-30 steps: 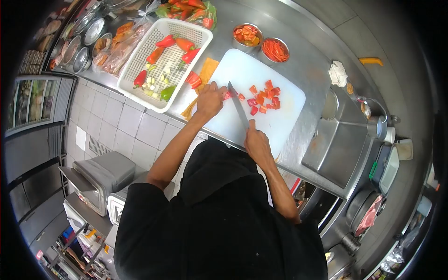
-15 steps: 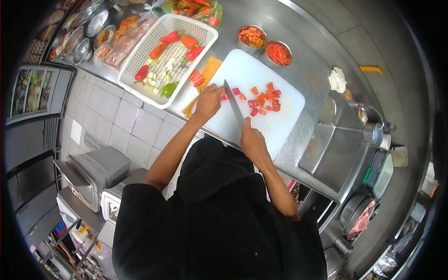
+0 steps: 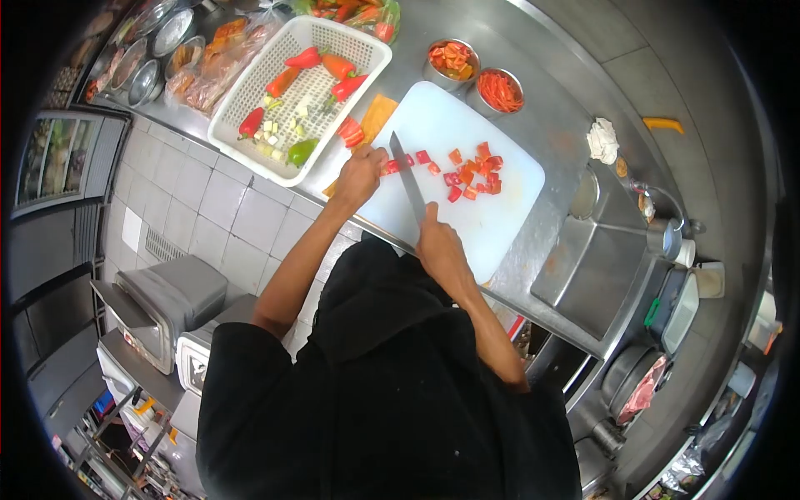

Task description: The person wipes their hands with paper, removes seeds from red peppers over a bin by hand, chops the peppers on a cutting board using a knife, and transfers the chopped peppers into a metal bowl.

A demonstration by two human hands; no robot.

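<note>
A kitchen knife (image 3: pixel 408 177) is gripped by its handle in my right hand (image 3: pixel 442 248), its blade pointing away from me across the white cutting board (image 3: pixel 500 225). To the left of the blade, my left hand (image 3: pixel 359 178) has its fingers curled down at the board's edge on a piece of red pepper (image 3: pixel 389 167), mostly covered by them. Several diced red pepper pieces (image 3: pixel 471 177) are scattered over the board, right of the knife. Beyond my left fingers are sliced red pepper pieces (image 3: pixel 351 132) beside a folded yellow cloth (image 3: pixel 380 114).
A white perforated basket (image 3: pixel 225 125) with whole peppers and pale chunks stands at left. Behind the board are a metal bowl of diced peppers (image 3: pixel 451 60) and one of shredded red strips (image 3: pixel 500 92). A sink (image 3: pixel 596 267) lies to the right.
Both hands have shifted left, the knife blade with them. Another small red piece now lies just right of the blade near its tip.
</note>
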